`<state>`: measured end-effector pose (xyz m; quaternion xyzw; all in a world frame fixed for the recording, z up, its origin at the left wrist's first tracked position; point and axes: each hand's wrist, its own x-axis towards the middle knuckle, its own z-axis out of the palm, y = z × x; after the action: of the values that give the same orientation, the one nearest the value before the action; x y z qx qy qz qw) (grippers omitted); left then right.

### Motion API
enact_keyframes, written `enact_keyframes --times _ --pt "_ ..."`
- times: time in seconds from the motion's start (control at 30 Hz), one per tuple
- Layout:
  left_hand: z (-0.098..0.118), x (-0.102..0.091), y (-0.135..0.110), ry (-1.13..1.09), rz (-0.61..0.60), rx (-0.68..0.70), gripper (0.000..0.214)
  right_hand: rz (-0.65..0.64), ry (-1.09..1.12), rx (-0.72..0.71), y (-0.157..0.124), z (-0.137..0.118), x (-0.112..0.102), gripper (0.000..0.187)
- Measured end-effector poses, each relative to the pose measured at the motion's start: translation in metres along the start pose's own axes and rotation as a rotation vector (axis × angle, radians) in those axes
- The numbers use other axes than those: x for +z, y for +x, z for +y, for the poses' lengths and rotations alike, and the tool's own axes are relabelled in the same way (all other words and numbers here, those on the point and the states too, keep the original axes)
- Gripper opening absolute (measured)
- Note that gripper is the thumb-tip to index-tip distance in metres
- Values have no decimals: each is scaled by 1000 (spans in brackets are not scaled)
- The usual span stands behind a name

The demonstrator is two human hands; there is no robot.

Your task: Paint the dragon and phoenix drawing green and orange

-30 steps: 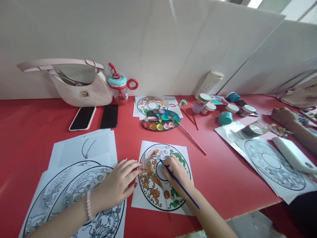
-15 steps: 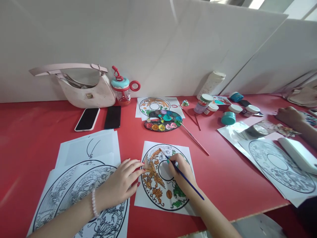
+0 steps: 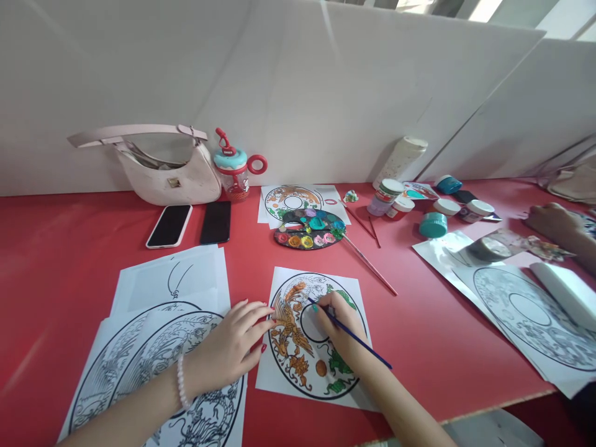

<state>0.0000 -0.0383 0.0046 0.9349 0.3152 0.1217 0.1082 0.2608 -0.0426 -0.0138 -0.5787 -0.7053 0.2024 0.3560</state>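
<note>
My right hand [image 3: 339,326] pinches a thin blue paintbrush [image 3: 358,339], its tip resting on the partly coloured round design sheet [image 3: 358,292] in front of me. The design has orange and green painted areas around a blank centre circle. My left hand [image 3: 230,347], with a bead bracelet at the wrist, lies flat with fingers stretched, fingertips pressing the sheet's left edge. It also overlaps a stack of uncoloured line-drawing sheets [image 3: 158,298].
A paint palette [image 3: 308,228] and loose brushes [image 3: 370,264] lie beyond the sheet. Paint jars [image 3: 433,223], two phones [image 3: 170,225], a pink handbag [image 3: 172,174] and a small bottle [image 3: 233,167] stand near the back wall. Another person's hand [image 3: 554,220] and sheets [image 3: 526,310] are at right.
The brush tip has slid slightly down and right across the design, and my right hand shifted with it. My left hand stays put. The view has drifted a little.
</note>
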Motion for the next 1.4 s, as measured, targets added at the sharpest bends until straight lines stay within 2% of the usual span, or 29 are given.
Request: enact_keyframes --times 0.13,0.43,0.63,0.77,0.9,1.0,1.1,1.4 --pt "0 -1 0 3 -5 7 42 91 1 72 1 6 0 14" --pt "0 -1 -1 12 -27 9 39 -120 108 54 0 -6 -6 12" --pt "1 -1 -1 20 -45 2 40 -112 260 93 0 -8 -8 15" --pt "-2 -2 0 2 -66 4 39 -121 431 107 4 -9 -18 20" --pt "-6 -3 -1 -31 -94 28 44 -153 486 101 7 -10 -27 24" --pt "-7 -2 -3 -54 -94 44 46 -125 488 112 6 -10 -23 29" --pt "-6 -1 -4 -77 -105 49 49 -101 471 124 4 -9 -12 25" --pt "-6 0 -4 -110 -90 38 55 -137 509 54 0 -4 0 23"
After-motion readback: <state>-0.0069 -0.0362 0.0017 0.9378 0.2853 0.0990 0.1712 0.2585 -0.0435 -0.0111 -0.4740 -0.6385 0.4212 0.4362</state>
